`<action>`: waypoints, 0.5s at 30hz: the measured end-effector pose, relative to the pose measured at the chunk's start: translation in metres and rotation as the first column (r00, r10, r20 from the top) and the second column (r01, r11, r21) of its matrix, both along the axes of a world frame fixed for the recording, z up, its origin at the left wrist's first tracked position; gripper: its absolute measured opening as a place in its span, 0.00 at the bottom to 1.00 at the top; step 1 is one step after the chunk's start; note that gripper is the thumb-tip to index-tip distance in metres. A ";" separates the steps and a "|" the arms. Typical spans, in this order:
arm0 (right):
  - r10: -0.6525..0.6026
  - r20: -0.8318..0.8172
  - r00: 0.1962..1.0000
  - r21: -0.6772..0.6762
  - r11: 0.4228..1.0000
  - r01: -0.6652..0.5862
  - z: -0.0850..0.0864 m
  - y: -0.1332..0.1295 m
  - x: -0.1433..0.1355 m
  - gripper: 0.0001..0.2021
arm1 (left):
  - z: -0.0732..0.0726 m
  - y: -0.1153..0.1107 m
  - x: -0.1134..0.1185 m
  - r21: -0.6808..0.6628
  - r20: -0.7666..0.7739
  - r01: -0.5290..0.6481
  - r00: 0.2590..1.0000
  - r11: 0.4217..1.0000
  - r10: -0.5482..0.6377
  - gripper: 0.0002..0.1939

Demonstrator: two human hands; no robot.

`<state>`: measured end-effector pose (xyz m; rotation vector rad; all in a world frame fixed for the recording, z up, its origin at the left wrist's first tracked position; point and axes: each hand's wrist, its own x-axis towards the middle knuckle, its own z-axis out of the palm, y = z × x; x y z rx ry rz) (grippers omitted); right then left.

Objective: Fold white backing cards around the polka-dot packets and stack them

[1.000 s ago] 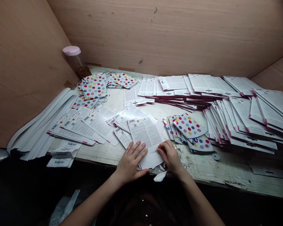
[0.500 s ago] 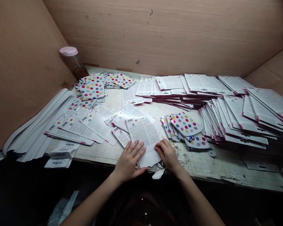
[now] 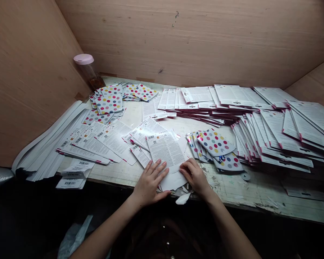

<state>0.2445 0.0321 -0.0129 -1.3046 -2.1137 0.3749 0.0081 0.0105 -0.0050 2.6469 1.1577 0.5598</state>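
Note:
A white printed card (image 3: 166,151) with small text and a barcode lies at the table's near edge, on top of other cards. My left hand (image 3: 151,181) rests flat on its lower left part, fingers spread. At the card's lower right edge, my right hand (image 3: 196,178) has thumb and fingertips pinched on the card. A crease or edge runs across the card's blank lower part between the hands. Just right of my right hand lie polka-dot sachets (image 3: 216,144). A small white scrap (image 3: 183,199) hangs at the table edge below.
Fanned printed cards (image 3: 113,140) lie to the left, beside a stack of white sheets (image 3: 48,144) and a barcode label strip (image 3: 74,174). Behind are more polka-dot sachets (image 3: 109,104) and a pink-lidded bottle (image 3: 89,72). Piled cards (image 3: 275,133) fill the right. Wooden panels (image 3: 162,43) enclose the table.
The whole view has shifted slightly, so things appear a little further right. Both hands stay at the same card; a line across its lower part now shows more clearly.

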 end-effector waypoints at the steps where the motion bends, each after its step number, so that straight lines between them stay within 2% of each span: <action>1: -0.002 0.006 1.000 0.003 1.000 0.002 0.000 0.000 0.000 0.05 | 0.000 0.000 0.000 -0.002 0.005 -0.001 1.000 1.000 0.001 0.35; 10: -0.002 0.210 0.978 0.076 0.997 -0.014 -0.014 0.009 -0.007 0.11 | -0.001 0.000 0.000 -0.012 0.035 -0.004 0.999 1.000 0.004 0.35; 13: 0.046 0.263 0.964 0.079 0.995 -0.069 -0.006 -0.018 -0.008 0.12 | -0.002 0.000 0.000 0.004 0.005 -0.004 1.000 1.000 0.004 0.35; 15: 0.150 0.295 0.944 0.045 0.984 -0.171 0.005 -0.046 -0.006 0.12 | -0.002 0.001 -0.001 0.024 0.000 -0.001 1.000 1.000 0.001 0.35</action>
